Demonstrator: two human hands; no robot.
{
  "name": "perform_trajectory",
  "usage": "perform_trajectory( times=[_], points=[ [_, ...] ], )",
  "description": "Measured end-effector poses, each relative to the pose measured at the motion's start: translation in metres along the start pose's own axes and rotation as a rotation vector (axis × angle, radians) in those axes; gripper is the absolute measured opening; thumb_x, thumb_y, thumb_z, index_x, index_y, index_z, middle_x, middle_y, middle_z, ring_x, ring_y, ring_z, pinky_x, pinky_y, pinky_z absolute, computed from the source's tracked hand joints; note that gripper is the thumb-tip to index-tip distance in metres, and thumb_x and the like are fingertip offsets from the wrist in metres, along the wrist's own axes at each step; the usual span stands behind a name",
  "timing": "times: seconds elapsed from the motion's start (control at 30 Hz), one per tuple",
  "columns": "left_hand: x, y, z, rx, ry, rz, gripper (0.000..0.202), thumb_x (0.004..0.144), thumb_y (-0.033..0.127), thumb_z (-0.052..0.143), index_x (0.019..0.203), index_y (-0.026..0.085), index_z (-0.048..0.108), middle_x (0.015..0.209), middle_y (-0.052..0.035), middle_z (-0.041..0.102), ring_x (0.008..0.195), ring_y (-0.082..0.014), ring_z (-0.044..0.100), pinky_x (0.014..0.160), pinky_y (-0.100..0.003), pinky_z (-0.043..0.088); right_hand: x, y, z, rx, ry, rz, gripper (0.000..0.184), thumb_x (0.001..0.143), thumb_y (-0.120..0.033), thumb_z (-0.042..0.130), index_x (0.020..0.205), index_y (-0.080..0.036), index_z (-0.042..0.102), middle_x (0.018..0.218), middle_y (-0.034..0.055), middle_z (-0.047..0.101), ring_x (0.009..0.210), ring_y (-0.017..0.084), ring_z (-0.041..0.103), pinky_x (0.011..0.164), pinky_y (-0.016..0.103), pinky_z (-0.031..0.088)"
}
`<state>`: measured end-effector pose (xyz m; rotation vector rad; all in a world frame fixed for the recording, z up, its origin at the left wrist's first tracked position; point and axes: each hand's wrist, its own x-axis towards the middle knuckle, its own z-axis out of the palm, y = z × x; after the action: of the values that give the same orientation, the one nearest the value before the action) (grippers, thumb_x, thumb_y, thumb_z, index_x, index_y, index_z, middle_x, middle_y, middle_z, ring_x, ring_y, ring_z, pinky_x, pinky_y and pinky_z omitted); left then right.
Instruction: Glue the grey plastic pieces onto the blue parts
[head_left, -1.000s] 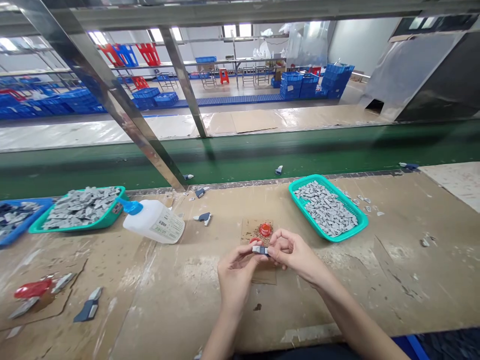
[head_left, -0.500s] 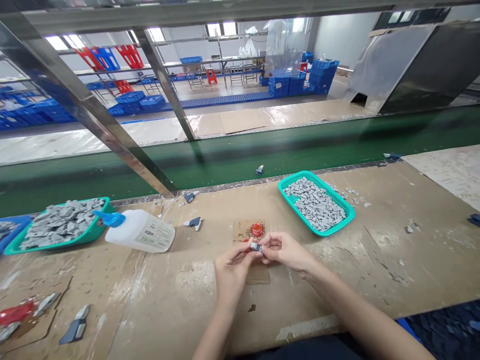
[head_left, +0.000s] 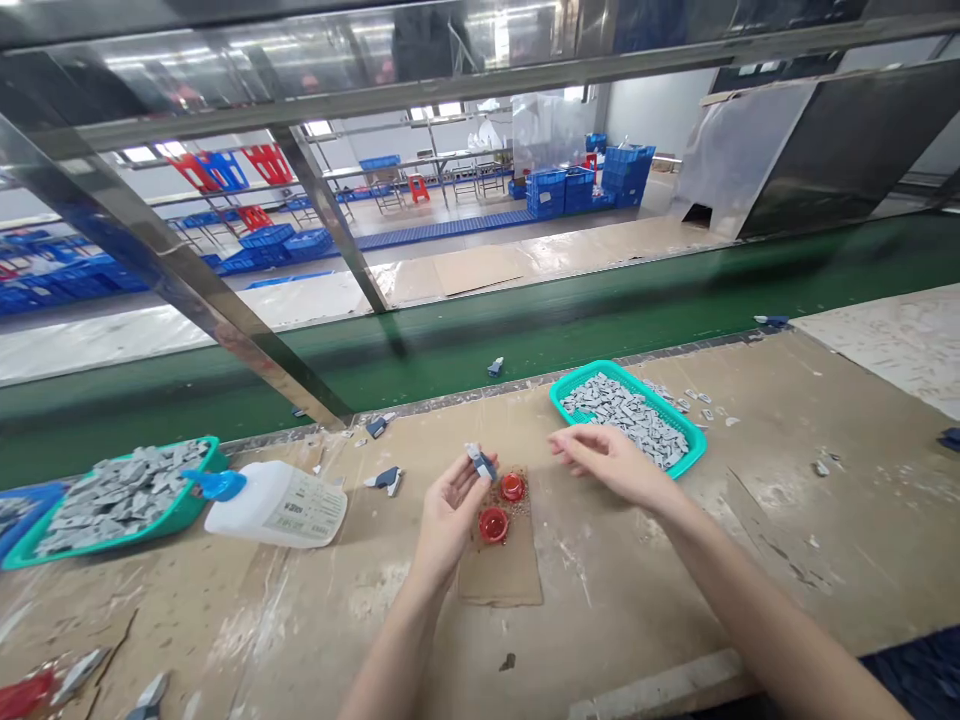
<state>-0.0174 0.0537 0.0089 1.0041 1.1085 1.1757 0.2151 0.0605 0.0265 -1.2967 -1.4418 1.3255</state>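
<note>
My left hand (head_left: pixel 448 520) pinches a small blue-grey moulded piece (head_left: pixel 481 462) between thumb and fingertips, above a brown cardboard pad (head_left: pixel 501 572). Two red cups (head_left: pixel 493 524) lie on the pad with a red substance in them, the other cup (head_left: pixel 513 486) just beyond, close below my left fingers. My right hand (head_left: pixel 609 460) is open and holds nothing. Its fingers reach left, just short of the near rim of a teal plastic basket (head_left: pixel 589 378) heaped with small grey pieces.
A white glue bottle (head_left: pixel 276 505) with a blue nozzle lies on the scarred workbench (head_left: pixel 637 610). Left of it stands a second teal basket (head_left: pixel 112 541) of grey pieces. Loose pieces dot the bench. A green conveyor belt (head_left: pixel 525 340) and metal posts (head_left: pixel 322 215) run beyond.
My hands have parted: the right hand let go of the piece and moved right toward the basket. The left hand keeps it, raised. A second red cup now shows, and the view has shifted.
</note>
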Motion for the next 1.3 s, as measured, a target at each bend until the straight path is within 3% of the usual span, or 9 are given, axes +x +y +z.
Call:
perform_trajectory(
  times=[0.13, 0.23, 0.43, 0.7, 0.87, 1.03, 1.1, 1.17, 1.3],
  points=[
    [0.056, -0.007, -0.029, 0.108, 0.095, 0.067, 0.051, 0.060, 0.028, 0.074, 0.106, 0.014, 0.062, 0.107, -0.0141, 0.066, 0.099, -0.0230, 0.063, 0.091, -0.038, 0.046, 0.033, 0.024, -0.060, -0.529, 0.279, -0.062, 0.023, 0.085, -0.033, 0.054, 0.098, -0.020, 0.068, 0.099, 0.0066, 0.069, 0.087, 0.022, 0.063, 0.074, 0.031, 0.048],
    [0.108, -0.010, -0.049, 0.240, 0.133, 0.109, 0.044, 0.060, 0.025, 0.073, 0.101, 0.012, 0.062, 0.095, -0.0114, 0.067, 0.091, -0.0203, 0.064, 0.088, -0.036, 0.046, 0.064, 0.038, -0.079, -0.775, 0.238, -0.058, 0.023, 0.080, -0.019, 0.057, 0.099, -0.021, 0.069, 0.096, 0.0066, 0.070, 0.087, 0.022, 0.064, 0.075, 0.031, 0.046],
    [0.187, -0.007, -0.061, 0.688, 0.191, 0.254, 0.026, 0.082, 0.028, 0.059, 0.103, 0.013, 0.059, 0.100, -0.0076, 0.063, 0.097, -0.0203, 0.058, 0.091, -0.045, 0.042, 0.106, 0.041, -0.057, -0.837, 0.106, -0.126, 0.017, 0.068, -0.019, 0.071, 0.085, -0.022, 0.072, 0.083, 0.0037, 0.071, 0.078, 0.021, 0.064, 0.069, 0.025, 0.044],
    [0.241, 0.002, -0.042, 1.097, 0.175, 0.354, 0.037, 0.086, 0.036, 0.053, 0.117, 0.015, 0.053, 0.119, -0.0104, 0.056, 0.110, -0.0238, 0.052, 0.094, -0.048, 0.039, 0.114, 0.049, -0.043, -0.923, 0.084, -0.106, 0.015, 0.074, -0.008, 0.060, 0.085, -0.015, 0.067, 0.081, 0.0085, 0.068, 0.080, 0.022, 0.063, 0.067, 0.024, 0.040],
    [0.244, -0.005, -0.023, 1.191, 0.160, 0.332, 0.034, 0.084, 0.037, 0.055, 0.110, 0.015, 0.056, 0.117, -0.0097, 0.055, 0.111, -0.0251, 0.049, 0.095, -0.050, 0.036, 0.109, 0.049, -0.046, -0.895, 0.084, -0.069, 0.018, 0.078, -0.010, 0.057, 0.094, -0.013, 0.065, 0.083, 0.0106, 0.069, 0.082, 0.022, 0.063, 0.070, 0.025, 0.042],
    [0.226, 0.001, -0.011, 1.088, 0.088, 0.368, 0.034, 0.084, 0.031, 0.055, 0.113, 0.013, 0.055, 0.112, -0.0117, 0.055, 0.107, -0.0250, 0.051, 0.093, -0.048, 0.037, 0.087, 0.036, -0.058, -0.846, 0.159, -0.089, 0.026, 0.088, -0.015, 0.046, 0.108, -0.016, 0.062, 0.105, 0.0120, 0.066, 0.099, 0.023, 0.061, 0.079, 0.028, 0.044],
    [0.208, 0.008, -0.008, 1.005, 0.028, 0.405, 0.031, 0.083, 0.024, 0.053, 0.112, 0.012, 0.057, 0.109, -0.0131, 0.057, 0.105, -0.0242, 0.053, 0.094, -0.044, 0.039, 0.074, 0.029, -0.062, -0.727, 0.169, -0.115, 0.026, 0.091, -0.021, 0.042, 0.108, -0.020, 0.062, 0.109, 0.0085, 0.065, 0.098, 0.021, 0.061, 0.079, 0.028, 0.046],
    [0.181, 0.015, -0.006, 0.904, -0.029, 0.436, 0.030, 0.083, 0.022, 0.050, 0.111, 0.014, 0.059, 0.110, -0.0131, 0.057, 0.104, -0.0227, 0.055, 0.093, -0.039, 0.042, 0.059, 0.023, -0.062, -0.471, 0.160, -0.127, 0.022, 0.090, -0.028, 0.046, 0.103, -0.021, 0.063, 0.103, 0.0066, 0.067, 0.090, 0.019, 0.064, 0.075, 0.029, 0.050],
    [0.106, 0.026, -0.010, 0.706, -0.077, 0.414, 0.030, 0.085, 0.033, 0.048, 0.110, 0.019, 0.059, 0.114, -0.0103, 0.060, 0.103, -0.0205, 0.059, 0.088, -0.034, 0.048, 0.029, 0.016, -0.040, 0.015, 0.203, -0.055, 0.027, 0.083, -0.043, 0.056, 0.093, -0.018, 0.061, 0.086, 0.0070, 0.069, 0.079, 0.020, 0.066, 0.063, 0.028, 0.053]
  ],
)
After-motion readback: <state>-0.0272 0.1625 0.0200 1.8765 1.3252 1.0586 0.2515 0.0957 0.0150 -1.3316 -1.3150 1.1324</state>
